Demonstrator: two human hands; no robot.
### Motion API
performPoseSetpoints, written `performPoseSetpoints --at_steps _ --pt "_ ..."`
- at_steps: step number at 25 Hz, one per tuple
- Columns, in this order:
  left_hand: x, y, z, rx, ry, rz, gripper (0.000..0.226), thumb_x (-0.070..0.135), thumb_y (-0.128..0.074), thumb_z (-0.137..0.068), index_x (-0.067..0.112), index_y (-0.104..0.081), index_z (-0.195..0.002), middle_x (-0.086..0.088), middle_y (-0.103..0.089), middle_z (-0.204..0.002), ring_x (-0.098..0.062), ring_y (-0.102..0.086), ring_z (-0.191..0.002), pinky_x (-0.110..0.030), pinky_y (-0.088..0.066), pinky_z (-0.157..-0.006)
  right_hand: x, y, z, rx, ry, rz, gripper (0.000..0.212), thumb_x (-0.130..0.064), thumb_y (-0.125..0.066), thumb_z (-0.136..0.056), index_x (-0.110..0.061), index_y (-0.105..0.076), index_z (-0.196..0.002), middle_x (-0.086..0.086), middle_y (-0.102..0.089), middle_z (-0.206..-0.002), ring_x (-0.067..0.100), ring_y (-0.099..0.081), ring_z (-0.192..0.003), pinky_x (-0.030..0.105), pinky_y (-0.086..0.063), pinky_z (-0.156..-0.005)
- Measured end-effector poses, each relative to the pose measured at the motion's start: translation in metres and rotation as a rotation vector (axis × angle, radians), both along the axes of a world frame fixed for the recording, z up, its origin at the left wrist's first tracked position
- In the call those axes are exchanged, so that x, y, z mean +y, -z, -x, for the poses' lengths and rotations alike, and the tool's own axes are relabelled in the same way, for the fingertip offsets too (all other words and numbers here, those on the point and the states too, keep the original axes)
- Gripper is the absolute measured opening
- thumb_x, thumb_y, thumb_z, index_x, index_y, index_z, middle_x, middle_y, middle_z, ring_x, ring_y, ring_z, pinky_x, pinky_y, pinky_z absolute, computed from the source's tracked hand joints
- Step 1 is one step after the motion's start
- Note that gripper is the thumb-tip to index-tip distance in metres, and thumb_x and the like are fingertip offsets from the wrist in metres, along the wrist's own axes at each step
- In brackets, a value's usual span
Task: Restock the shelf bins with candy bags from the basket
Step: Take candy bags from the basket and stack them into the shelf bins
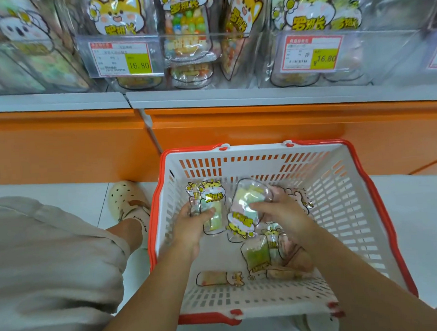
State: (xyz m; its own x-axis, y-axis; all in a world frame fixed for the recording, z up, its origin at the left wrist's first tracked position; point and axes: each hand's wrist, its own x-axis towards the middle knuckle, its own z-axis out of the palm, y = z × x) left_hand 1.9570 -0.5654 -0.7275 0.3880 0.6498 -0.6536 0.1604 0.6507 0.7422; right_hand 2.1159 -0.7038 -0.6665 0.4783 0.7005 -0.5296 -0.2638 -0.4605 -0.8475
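Note:
A white basket (340, 184) with a red rim stands on the floor below the shelf. Both my hands are inside it. My left hand (192, 225) grips an upright candy bag (211, 193) with a yellow cat label. My right hand (280, 212) holds another candy bag (247, 196), turned upside down. Several more candy bags (257, 254) lie on the basket floor, one (218, 278) near the front left. Above, clear shelf bins (188, 40) hold the same kind of bags.
Price tags (124, 57) reading 16.80 hang on the bin fronts. An orange shelf base (261, 127) runs behind the basket. My bent knee in beige cloth (48, 263) and a cream clog (128, 203) are left of the basket on the white floor.

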Motion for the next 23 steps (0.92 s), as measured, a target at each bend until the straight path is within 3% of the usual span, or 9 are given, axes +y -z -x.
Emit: performPoseSetpoints --at_steps 4,6,9,11,13,15,16,19,23 --pt "-0.012 -0.009 -0.008 -0.071 0.134 0.096 0.07 0.007 -0.075 -0.082 0.02 -0.044 -0.143 0.003 -0.059 -0.133 -0.019 -0.058 -0.116 -0.042 -0.037 -0.101 -0.008 -0.004 -0.003 0.304 0.283 -0.153 0.038 -0.005 -0.07 -0.084 -0.035 -0.06 -0.105 0.025 -0.068 -0.095 0.031 -0.063 -0.067 0.039 -0.054 -0.073" --pt "-0.016 -0.019 -0.011 -0.104 0.153 0.134 0.05 0.004 -0.071 -0.084 0.017 -0.057 -0.131 -0.004 -0.067 -0.123 -0.022 -0.062 -0.113 -0.043 -0.041 -0.101 -0.007 0.001 -0.003 0.354 0.371 -0.139 0.039 -0.009 -0.072 -0.084 -0.02 -0.062 -0.12 0.011 -0.071 -0.084 0.024 -0.064 -0.065 0.035 -0.053 -0.067" --pt "-0.017 -0.026 -0.013 -0.172 0.112 0.192 0.041 0.002 -0.07 -0.084 0.015 -0.063 -0.122 -0.005 -0.072 -0.113 -0.024 -0.064 -0.111 -0.047 -0.044 -0.104 -0.008 0.006 -0.004 0.444 0.525 -0.151 0.02 -0.012 -0.064 -0.09 -0.004 -0.06 -0.108 0.006 -0.064 -0.069 0.012 -0.058 -0.051 0.026 -0.047 -0.054" --pt "-0.018 -0.03 -0.014 -0.182 0.096 0.186 0.043 0.002 -0.07 -0.083 0.013 -0.062 -0.124 -0.004 -0.074 -0.109 -0.023 -0.067 -0.105 -0.045 -0.051 -0.095 -0.012 0.009 -0.007 0.502 0.637 -0.248 0.034 -0.005 -0.065 -0.088 -0.006 -0.053 -0.12 0.013 -0.066 -0.092 0.017 -0.068 -0.068 0.029 -0.056 -0.059" --pt "-0.02 -0.034 -0.018 -0.197 0.092 0.186 0.046 0.002 -0.07 -0.083 0.012 -0.059 -0.127 -0.005 -0.073 -0.112 -0.023 -0.068 -0.101 -0.038 -0.058 -0.075 -0.017 0.011 -0.012 0.525 0.718 -0.396 0.055 0.007 -0.064 -0.084 -0.014 -0.047 -0.132 0.013 -0.062 -0.119 0.032 -0.068 -0.1 0.046 -0.057 -0.085" --pt "-0.023 -0.036 -0.024 -0.198 0.09 0.196 0.059 0.004 -0.072 -0.082 0.012 -0.05 -0.137 -0.005 -0.066 -0.124 -0.025 -0.063 -0.113 -0.035 -0.058 -0.064 -0.017 0.004 -0.009 0.493 0.697 -0.401 0.058 0.011 -0.064 -0.081 -0.02 -0.051 -0.127 0.01 -0.057 -0.125 0.038 -0.062 -0.111 0.055 -0.05 -0.094" --pt "-0.025 -0.04 -0.027 -0.191 0.081 0.201 0.069 0.005 -0.074 -0.081 0.013 -0.044 -0.142 -0.005 -0.06 -0.133 -0.027 -0.057 -0.121 -0.037 -0.058 -0.066 -0.016 -0.001 -0.002 0.425 0.637 -0.351 0.047 0.01 -0.066 -0.08 -0.017 -0.055 -0.117 0.01 -0.058 -0.121 0.036 -0.063 -0.109 0.05 -0.051 -0.092" --pt "-0.029 -0.046 -0.034 -0.21 0.054 0.197 0.084 0.011 -0.079 -0.076 0.017 -0.036 -0.148 -0.006 -0.055 -0.14 -0.031 -0.054 -0.125 -0.053 -0.055 -0.086 -0.014 -0.015 0.019 0.033 0.501 -0.126 0.028 -0.004 -0.075 -0.079 -0.009 -0.05 -0.09 0.008 -0.056 -0.094 0.025 -0.058 -0.09 0.037 -0.046 -0.077" --pt "-0.038 -0.069 -0.038 -0.257 0.084 0.169 0.088 0.016 -0.085 -0.066 0.028 -0.038 -0.14 -0.005 -0.056 -0.137 -0.032 -0.054 -0.125 -0.055 -0.047 -0.099 -0.023 -0.028 0.016 -0.037 0.388 -0.04 0.033 -0.029 -0.077 -0.077 -0.02 -0.06 -0.103 0.003 -0.061 -0.103 0.02 -0.06 -0.097 0.04 -0.048 -0.089"
